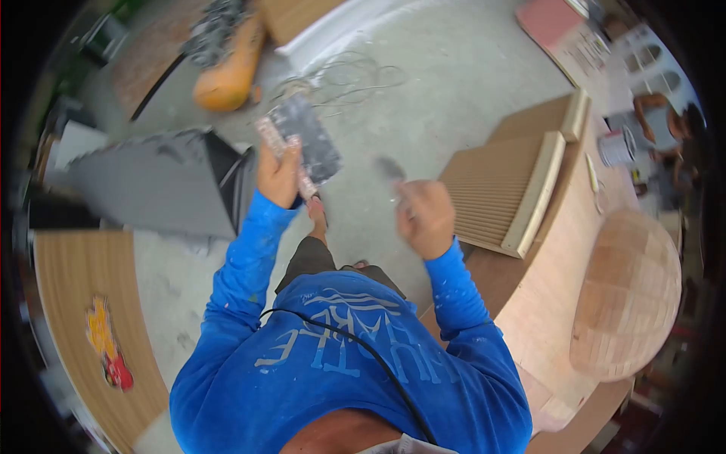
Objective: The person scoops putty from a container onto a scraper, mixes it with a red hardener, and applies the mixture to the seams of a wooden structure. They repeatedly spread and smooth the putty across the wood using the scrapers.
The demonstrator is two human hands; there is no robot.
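Left hand (278,175) is closing around the lower edge of a flat rectangular board (302,140), dark and speckled with pale smears, fingers wrapped fully on it. The board is tilting up and away from the body, its long axis running from the grip toward the upper right. Right hand (423,216) is clenching the handle of a putty knife (392,172); the blade, blurred, is pointing up-left toward the board. The board is lying left of and slightly above the blade tip, a small gap between them; the right hand is the nearer to the ribbed wooden panel (499,189), which is resting on a curved plywood bench (560,280). Both sleeves are blue, flecked with white. A woven-looking wooden dome (628,295) is sitting on the bench; the concrete floor (454,83) is carrying loose wire (355,79).
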